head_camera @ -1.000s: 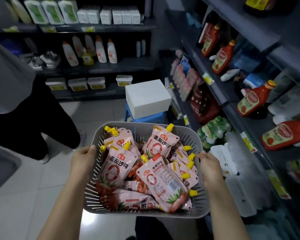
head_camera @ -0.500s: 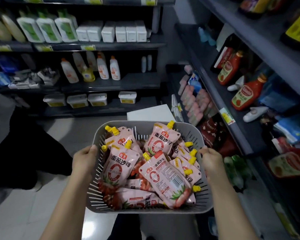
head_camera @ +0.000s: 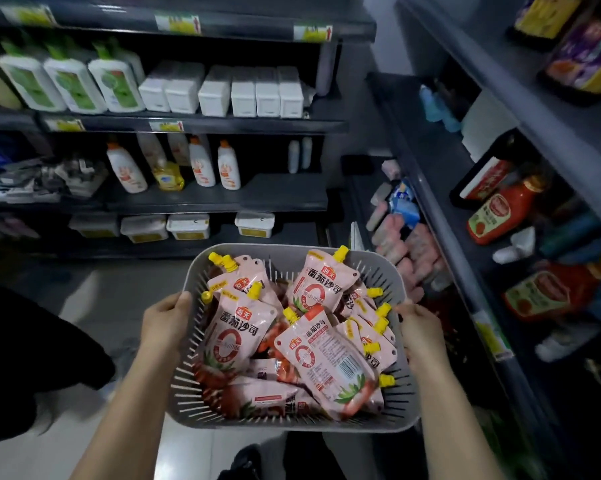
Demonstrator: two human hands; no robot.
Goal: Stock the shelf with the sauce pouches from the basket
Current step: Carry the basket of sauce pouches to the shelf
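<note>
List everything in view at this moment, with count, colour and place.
basket: one, grey, centre foreground
sauce pouches: about a dozen, pink with yellow caps, piled in basket
sauce bottles: at least two, red, right shelving
packets: several, pink, lower right shelving
green-labelled bottles: three, white, back shelving, upper tier
boxes: about six, white, beside those bottles
orange-capped bottles: at least three, white, middle tier
squat bottle: one, yellow, among them
tubs: four, white, lowest tier
another person: one, dark clothing, left edge
left hand: one, grips basket's left rim
right hand: one, grips basket's right rim
</note>
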